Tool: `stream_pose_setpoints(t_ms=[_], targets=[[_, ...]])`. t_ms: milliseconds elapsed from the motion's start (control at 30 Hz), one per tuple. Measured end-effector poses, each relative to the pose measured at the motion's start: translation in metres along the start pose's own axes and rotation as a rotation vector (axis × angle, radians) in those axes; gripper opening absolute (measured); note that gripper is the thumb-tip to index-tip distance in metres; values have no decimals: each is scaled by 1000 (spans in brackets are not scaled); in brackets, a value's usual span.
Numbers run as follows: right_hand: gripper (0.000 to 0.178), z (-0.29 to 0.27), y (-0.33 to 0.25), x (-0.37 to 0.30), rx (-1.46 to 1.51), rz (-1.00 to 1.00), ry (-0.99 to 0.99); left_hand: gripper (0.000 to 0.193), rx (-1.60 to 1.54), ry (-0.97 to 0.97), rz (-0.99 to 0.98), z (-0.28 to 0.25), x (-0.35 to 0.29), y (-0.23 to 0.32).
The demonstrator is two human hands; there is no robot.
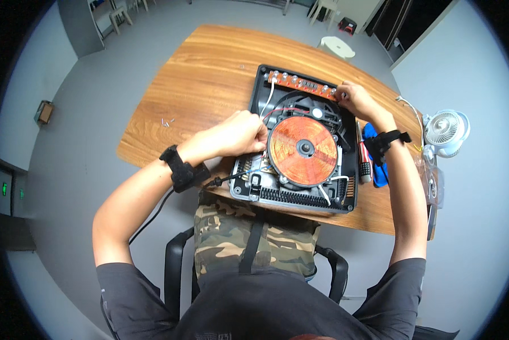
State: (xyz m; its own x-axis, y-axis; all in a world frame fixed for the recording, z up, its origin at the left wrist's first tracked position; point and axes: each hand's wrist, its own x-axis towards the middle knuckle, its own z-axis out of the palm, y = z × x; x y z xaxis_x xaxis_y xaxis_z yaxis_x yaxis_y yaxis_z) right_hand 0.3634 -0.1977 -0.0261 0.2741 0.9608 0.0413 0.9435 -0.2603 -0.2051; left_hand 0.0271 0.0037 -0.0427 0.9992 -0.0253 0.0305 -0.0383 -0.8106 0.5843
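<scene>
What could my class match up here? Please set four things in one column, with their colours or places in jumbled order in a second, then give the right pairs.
Column one
1. Coil
2. Circuit strip
3. Fan
4. Left hand

Column two
A. White, to the right of the wooden table
B. At the coil's left side
C. Round and copper-coloured
D. Along the far edge of the open housing

Right pairs: 1-C, 2-D, 3-A, 4-B
</scene>
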Motion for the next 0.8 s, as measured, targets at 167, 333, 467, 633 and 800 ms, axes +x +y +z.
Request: stream_pose_setpoints(t_ms=[167, 333, 467, 633, 800], targets=[[11, -2, -12, 0, 37, -1, 23, 15, -15, -30, -17, -3, -2, -1], [14, -3, -12, -6, 19, -43, 39, 19, -83, -93, 3, -21, -11, 14], [15, -2, -11, -4, 47, -7, 23, 19, -139, -24, 76, -39, -26, 13], [14, 1, -10, -5, 53, -38, 62, 18, 3, 100, -32, -64, -51, -6], [17, 2, -4, -3, 74, -27, 52, 18, 197, 189, -262, -80, -78, -33]])
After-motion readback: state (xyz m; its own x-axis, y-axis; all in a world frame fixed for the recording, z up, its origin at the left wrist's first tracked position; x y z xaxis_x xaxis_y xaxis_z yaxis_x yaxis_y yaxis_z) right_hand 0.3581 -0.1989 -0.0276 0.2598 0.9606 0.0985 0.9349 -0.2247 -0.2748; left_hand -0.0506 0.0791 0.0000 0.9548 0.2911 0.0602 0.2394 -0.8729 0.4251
